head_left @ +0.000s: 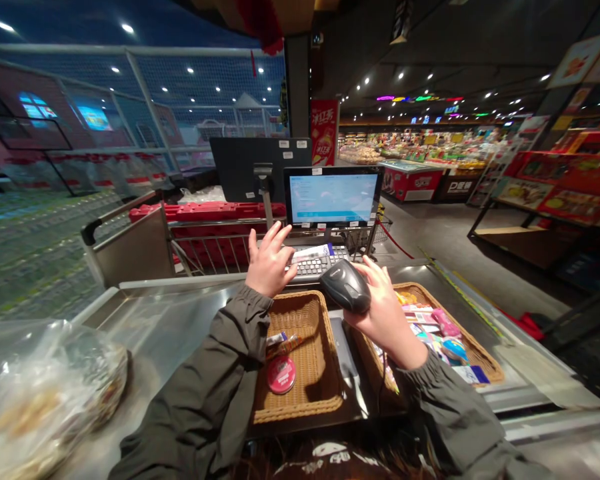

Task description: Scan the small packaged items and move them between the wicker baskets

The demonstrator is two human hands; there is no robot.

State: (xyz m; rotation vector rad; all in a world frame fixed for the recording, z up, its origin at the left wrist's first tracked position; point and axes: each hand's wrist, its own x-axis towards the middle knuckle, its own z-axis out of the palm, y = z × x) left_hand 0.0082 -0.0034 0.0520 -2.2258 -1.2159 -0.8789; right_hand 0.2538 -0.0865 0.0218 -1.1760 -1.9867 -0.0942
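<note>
My left hand (270, 262) is over the keyboard (313, 268), with thumb and index finger pinching a slim white packet (311, 253) with a purple end. The other fingers of that hand are spread. In my right hand (383, 313) is a black barcode scanner (347, 287), its head angled toward the packet. Below my left hand, a wicker basket (300, 415) contains a round red tin (281, 375) and a few small wrapped items. Partly behind my right forearm, a second wicker basket (490, 360) bears several colourful small packages, among them a pink one (446, 323).
A lit monitor (334, 198) stands behind the keyboard, beside a second screen's dark back (250, 170). Bulging clear plastic bags (45, 400) lie on the metal counter (165, 333) at left. A shopping cart (215, 247) stands beyond the counter.
</note>
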